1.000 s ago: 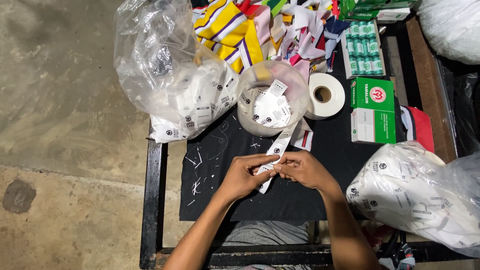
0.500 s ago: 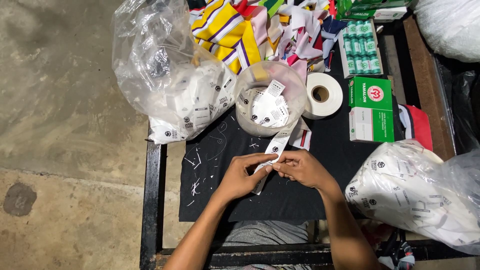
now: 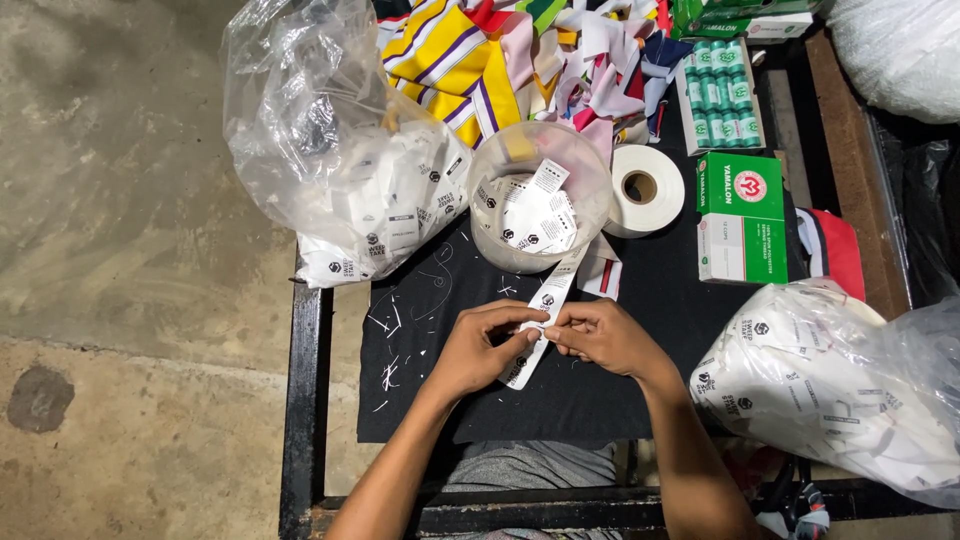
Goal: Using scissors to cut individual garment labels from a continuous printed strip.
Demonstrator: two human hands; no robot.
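**Caller:** Bare concrete floor (image 3: 120,200) fills the left side, stained and grey, and against it stands a black-framed bench (image 3: 305,400) topped with a dark cloth (image 3: 660,300).

**Partner:** Both hands meet at the near middle. What have they got?

**Caller:** A long white label strip (image 3: 548,300). It runs from the far side, by the tub, down towards the near edge. The left hand (image 3: 480,350) pinches it between thumb and fingertips, and the right hand (image 3: 605,338) pinches it from the other side, fingers pressed together on the strip.

**Partner:** Packages?

**Caller:** Far left, a big clear plastic bag (image 3: 330,150) of white tags slumps over the bench edge. Just right of it is a round clear tub (image 3: 540,195) with more white tags inside. Beside that, a roll of white tape (image 3: 645,190). Further right, a green and white box (image 3: 742,215) lies flat, and beyond it a tray of small green spools (image 3: 720,95).

**Partner:** And near right?

**Caller:** Another clear bag of white tags (image 3: 830,390), cut off by the picture's edge. Striped fabric scraps (image 3: 470,60) in yellow, red and pink pile up at the far side.

**Partner:** Anything unclear?

**Caller:** White thread snippets (image 3: 395,325) litter the cloth. Where the strip passes under the fingers, it's hidden. A red thing (image 3: 840,250) right of the box is too covered to identify.
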